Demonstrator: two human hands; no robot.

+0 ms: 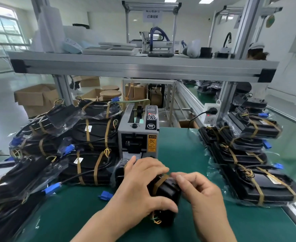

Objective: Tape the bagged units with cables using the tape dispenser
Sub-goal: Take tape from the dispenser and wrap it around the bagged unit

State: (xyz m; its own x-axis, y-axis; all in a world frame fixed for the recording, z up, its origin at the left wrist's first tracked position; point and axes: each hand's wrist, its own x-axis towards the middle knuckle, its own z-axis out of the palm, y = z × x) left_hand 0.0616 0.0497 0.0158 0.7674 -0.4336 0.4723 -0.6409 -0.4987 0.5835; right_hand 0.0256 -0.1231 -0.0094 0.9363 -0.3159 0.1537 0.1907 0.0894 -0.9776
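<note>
Left hand (143,186): fingers spread over the top of a black bagged unit (168,194), thumb curled round its near side, grasping it and holding it on the tabletop (178,151).

Right hand (203,194): fingers curled, thumb and forefinger pinching the end of a brown tape strip (158,184) that runs across the unit's top. Loose wires (155,220), yellow and green, stick out at the unit's near end, below the left thumb.

Tape dispenser (138,133): grey, upright, just beyond the left fingertips, its outlet facing the hands. A blue connector (105,195) lies on the mat just left of the left wrist.

Left pile (91,137): many bagged units already banded with brown tape, cables and blue plugs trailing. It crowds up to the dispenser's left side and runs to the near-left corner.

Right pile (248,154): taped units stacked along the right edge, its plastic near the right hand.

Socket (211,113) with a black plug on the frame post behind, lamp red. Aluminium shelf (143,67) spans overhead. Cardboard boxes (37,98) on the floor beyond.

Open room: a green lane between the two piles, widest right of the dispenser and along the near edge. A metal rail bounds the tabletop on the right.
</note>
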